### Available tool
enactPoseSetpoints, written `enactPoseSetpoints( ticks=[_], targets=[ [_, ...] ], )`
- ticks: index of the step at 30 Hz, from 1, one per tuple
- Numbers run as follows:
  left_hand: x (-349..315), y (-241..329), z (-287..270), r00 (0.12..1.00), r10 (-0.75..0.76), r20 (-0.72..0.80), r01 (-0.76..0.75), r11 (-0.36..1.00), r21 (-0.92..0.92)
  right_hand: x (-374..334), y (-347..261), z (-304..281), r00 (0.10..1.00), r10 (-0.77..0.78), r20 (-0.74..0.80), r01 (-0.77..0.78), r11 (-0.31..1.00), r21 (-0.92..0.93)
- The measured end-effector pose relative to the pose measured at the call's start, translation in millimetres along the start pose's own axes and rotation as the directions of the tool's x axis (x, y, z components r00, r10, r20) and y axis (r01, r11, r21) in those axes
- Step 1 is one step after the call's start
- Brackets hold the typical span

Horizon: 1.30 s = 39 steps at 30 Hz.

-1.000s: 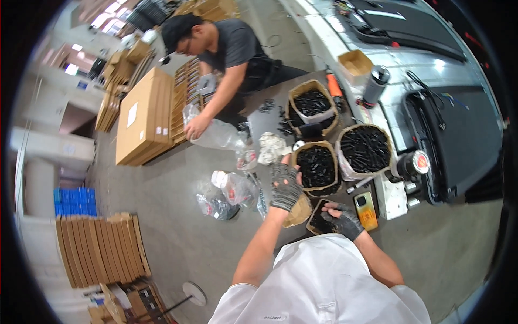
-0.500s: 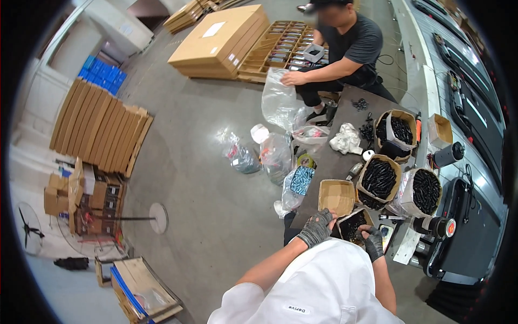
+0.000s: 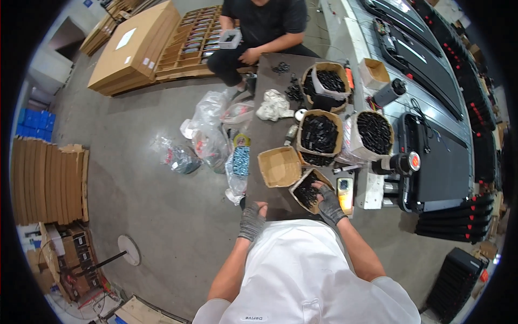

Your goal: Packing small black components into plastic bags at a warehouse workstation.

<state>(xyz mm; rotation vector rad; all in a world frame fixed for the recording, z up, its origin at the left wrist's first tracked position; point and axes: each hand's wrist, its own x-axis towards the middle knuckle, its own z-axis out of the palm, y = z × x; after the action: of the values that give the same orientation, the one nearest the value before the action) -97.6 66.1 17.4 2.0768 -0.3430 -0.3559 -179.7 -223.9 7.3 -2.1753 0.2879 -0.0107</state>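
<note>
My right hand [image 3: 330,205], in a grey fingerless glove, reaches over the near right rim of a small cardboard box [image 3: 297,190]. Its bare fingertips are apart at a heap of small black screw-like parts [image 3: 307,191] inside. At the near left edge of the dark table [image 3: 278,205] is my left hand [image 3: 252,220], gloved the same way. Its fingers are curled in, and whatever they may hold is hidden. An empty, shallow cardboard box [image 3: 279,167] lies beyond the two hands, touched by neither.
Larger boxes of black parts [image 3: 319,134] stand farther back, beside a white rag [image 3: 274,105]. A phone [image 3: 345,191] lies right of my right hand. Plastic bags [image 3: 208,143] rest on the floor at left. Across the table, a person [image 3: 270,27] holds a small container [image 3: 230,39].
My left hand has left the empty box and drawn back to the table edge. My right hand stays at the screw box. The other person's hand has let go of the clear bag. The view has shifted.
</note>
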Motion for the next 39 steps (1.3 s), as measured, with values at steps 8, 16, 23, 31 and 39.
enactPoseSetpoints(
  ticks=[8,16,23,31,39],
  targets=[
    [-19,-16,-8,0.981,-0.177,0.082,0.171,0.983,0.068,-8,-11,14,0.998,-0.068,-0.001,0.065,0.958,-0.281],
    [-19,-59,-42,0.905,-0.231,0.358,0.192,0.971,0.141,-20,-9,37,0.999,0.003,-0.045,-0.019,0.934,-0.357],
    [17,-128,-103,0.929,-0.245,0.277,0.223,0.969,0.109,-38,-37,72,0.985,0.054,-0.164,-0.121,0.893,-0.433],
    [31,-220,-180,0.913,-0.317,0.258,0.286,0.946,0.152,-36,-137,120,0.884,0.369,-0.286,-0.412,0.905,-0.104],
    [23,-292,-200,0.833,-0.417,0.363,0.436,0.899,0.032,-45,-162,184,0.880,0.455,-0.136,-0.456,0.890,0.026]
  ],
)
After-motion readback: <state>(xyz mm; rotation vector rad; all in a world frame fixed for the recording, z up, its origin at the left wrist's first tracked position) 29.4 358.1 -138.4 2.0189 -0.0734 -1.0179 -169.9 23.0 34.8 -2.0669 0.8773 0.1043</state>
